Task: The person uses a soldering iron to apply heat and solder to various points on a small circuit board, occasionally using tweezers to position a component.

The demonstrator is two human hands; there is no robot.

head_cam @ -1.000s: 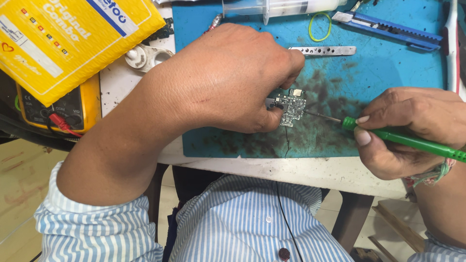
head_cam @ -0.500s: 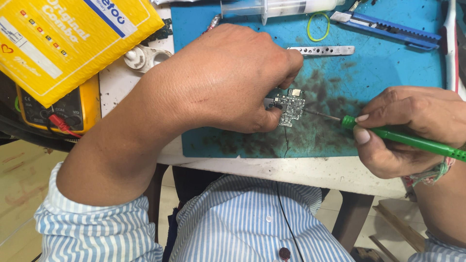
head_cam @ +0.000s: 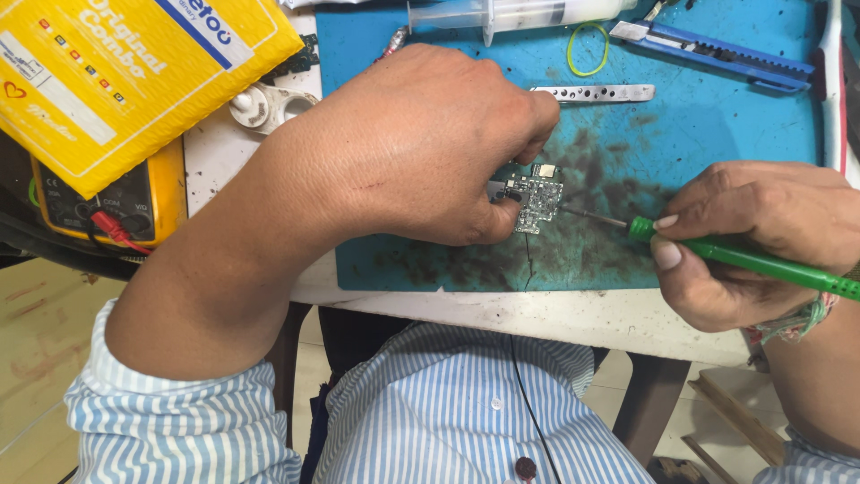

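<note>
Head view: left hand curled down over the near edge of a small circuit board, fingertips pinching it flat against the stained blue work mat. Right hand closed around a green-handled soldering iron, held like a pen, its thin metal tip touching the board's right edge or very nearly so — contact too fine to tell for sure. Board sat about mid-mat, in the darkest, most scorched patch, between the two hands.

Judged as mid-work at one point on the board's right side: board already steadied, tip already brought in. Next called for a still left grip and a small, controlled press of the tip at that one spot, with no sliding across neighbouring parts.

Further back on the mat: a flat perforated metal strip just beyond the left knuckles, a clear syringe, a yellow-green rubber band, and a blue utility knife, all well apart from the board. Off the mat to the left, a yellow padded envelope lying over a yellow multimeter, with a small white plastic part beside them. Striped blue-and-white shirt at the bottom of the frame.
</note>
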